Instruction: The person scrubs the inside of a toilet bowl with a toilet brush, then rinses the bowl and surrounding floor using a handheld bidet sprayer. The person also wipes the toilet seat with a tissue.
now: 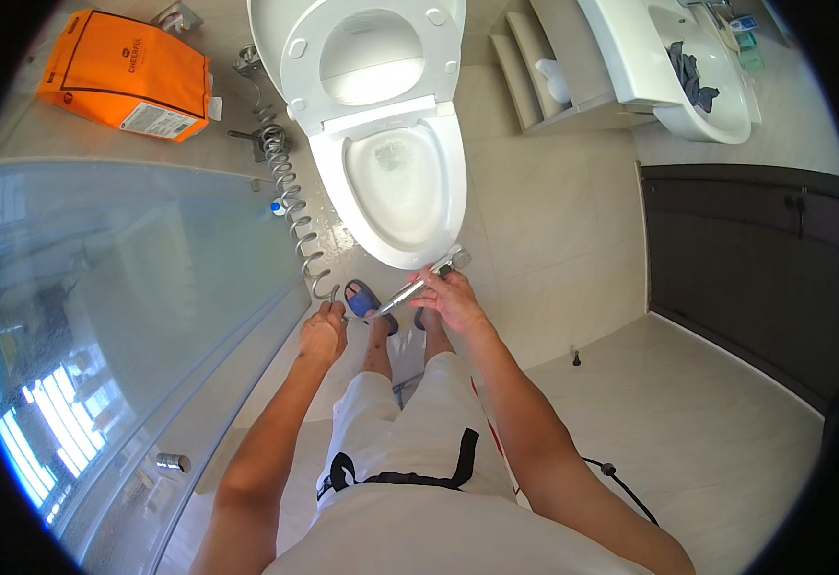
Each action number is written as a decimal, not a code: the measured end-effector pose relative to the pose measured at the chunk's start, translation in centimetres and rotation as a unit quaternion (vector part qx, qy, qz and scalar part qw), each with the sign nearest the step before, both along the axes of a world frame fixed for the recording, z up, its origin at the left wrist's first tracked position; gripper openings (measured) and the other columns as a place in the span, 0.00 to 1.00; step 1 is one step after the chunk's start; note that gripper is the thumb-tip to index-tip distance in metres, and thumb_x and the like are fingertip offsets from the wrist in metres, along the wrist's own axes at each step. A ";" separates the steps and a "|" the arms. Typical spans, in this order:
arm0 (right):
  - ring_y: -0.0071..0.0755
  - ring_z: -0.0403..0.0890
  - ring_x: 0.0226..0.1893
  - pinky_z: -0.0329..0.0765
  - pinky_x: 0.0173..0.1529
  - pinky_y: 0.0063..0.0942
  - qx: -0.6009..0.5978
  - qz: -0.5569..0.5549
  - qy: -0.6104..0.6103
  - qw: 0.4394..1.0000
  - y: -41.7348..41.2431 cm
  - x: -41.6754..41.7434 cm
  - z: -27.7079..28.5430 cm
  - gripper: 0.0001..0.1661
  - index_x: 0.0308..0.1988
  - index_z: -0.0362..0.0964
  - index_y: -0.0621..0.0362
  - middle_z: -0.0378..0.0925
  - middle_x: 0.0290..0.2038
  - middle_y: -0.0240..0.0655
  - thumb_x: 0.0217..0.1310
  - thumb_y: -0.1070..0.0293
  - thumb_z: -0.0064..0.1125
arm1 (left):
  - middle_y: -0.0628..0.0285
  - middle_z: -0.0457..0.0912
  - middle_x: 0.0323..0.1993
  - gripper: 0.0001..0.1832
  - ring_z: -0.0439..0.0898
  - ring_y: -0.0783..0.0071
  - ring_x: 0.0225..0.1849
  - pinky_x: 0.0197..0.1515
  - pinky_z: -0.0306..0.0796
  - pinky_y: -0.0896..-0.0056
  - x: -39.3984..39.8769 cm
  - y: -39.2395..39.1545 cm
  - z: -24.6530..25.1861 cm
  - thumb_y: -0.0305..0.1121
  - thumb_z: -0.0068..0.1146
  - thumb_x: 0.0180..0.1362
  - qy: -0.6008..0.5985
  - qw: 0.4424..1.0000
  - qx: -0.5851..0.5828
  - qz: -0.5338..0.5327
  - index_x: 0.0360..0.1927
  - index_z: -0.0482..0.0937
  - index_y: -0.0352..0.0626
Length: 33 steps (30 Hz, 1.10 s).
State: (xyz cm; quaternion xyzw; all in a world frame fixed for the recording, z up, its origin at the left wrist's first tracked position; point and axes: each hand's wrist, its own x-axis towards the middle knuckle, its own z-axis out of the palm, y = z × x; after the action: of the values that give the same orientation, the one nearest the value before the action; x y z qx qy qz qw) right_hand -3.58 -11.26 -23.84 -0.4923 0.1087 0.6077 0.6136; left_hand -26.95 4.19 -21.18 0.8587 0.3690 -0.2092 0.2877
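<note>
My right hand [450,296] holds a chrome handheld bidet sprayer [409,291] just in front of the toilet bowl's rim. The sprayer's head is tilted up to the right, close to the rim. My left hand [324,333] is closed around the lower end of the coiled metal hose [293,201], which runs up to a wall valve [248,62]. Ahead of me stands the white toilet [455,180] with its seat [303,75] and lid raised. Some water lies in the bowl.
A frosted glass shower screen [196,251] stands at left. An orange paper bag [128,72] is at upper left. At upper right, a washbasin [732,122] holds dark cloth [691,79], beside an open shelf unit [520,72]. A dark door [743,266] is at right. Wet floor shows near my slippers [363,300].
</note>
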 end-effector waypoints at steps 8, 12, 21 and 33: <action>0.37 0.85 0.45 0.88 0.45 0.38 0.016 -0.006 -0.084 0.996 3.0 4.4 2.5 0.13 0.48 0.71 0.59 0.82 0.46 0.43 0.68 0.66 0.62 | 0.52 0.80 0.45 0.09 0.82 0.47 0.47 0.48 0.76 0.51 4.8 2.1 0.1 0.29 0.57 0.60 -0.059 0.998 -0.005 0.024 0.45 0.77 0.44; 0.36 0.85 0.47 0.88 0.44 0.35 0.023 0.038 -0.129 0.991 5.1 6.2 3.1 0.16 0.49 0.70 0.62 0.82 0.45 0.42 0.67 0.66 0.63 | 0.51 0.81 0.44 0.09 0.82 0.48 0.47 0.49 0.76 0.53 5.5 2.4 -0.2 0.31 0.57 0.61 -0.080 0.996 0.014 0.037 0.44 0.77 0.43; 0.35 0.85 0.46 0.88 0.43 0.36 0.045 0.098 -0.158 0.982 7.5 7.7 3.3 0.18 0.50 0.70 0.64 0.82 0.43 0.42 0.68 0.64 0.62 | 0.50 0.81 0.44 0.13 0.82 0.48 0.46 0.48 0.75 0.53 5.6 2.2 0.6 0.31 0.63 0.59 -0.113 0.991 0.001 0.074 0.45 0.76 0.41; 0.40 0.86 0.42 0.88 0.44 0.38 0.006 0.136 -0.113 0.984 7.0 8.9 0.2 0.20 0.52 0.70 0.64 0.81 0.46 0.45 0.69 0.61 0.61 | 0.50 0.79 0.51 0.16 0.82 0.47 0.47 0.49 0.76 0.52 5.7 1.3 -2.0 0.30 0.58 0.60 -0.033 0.999 -0.019 0.029 0.53 0.75 0.45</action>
State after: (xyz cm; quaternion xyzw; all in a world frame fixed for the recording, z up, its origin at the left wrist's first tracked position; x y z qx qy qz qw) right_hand 5.35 -4.26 -23.62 -0.5644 -0.0324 0.6264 0.5367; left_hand -21.26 5.47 -23.17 0.8485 0.3798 -0.1794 0.3219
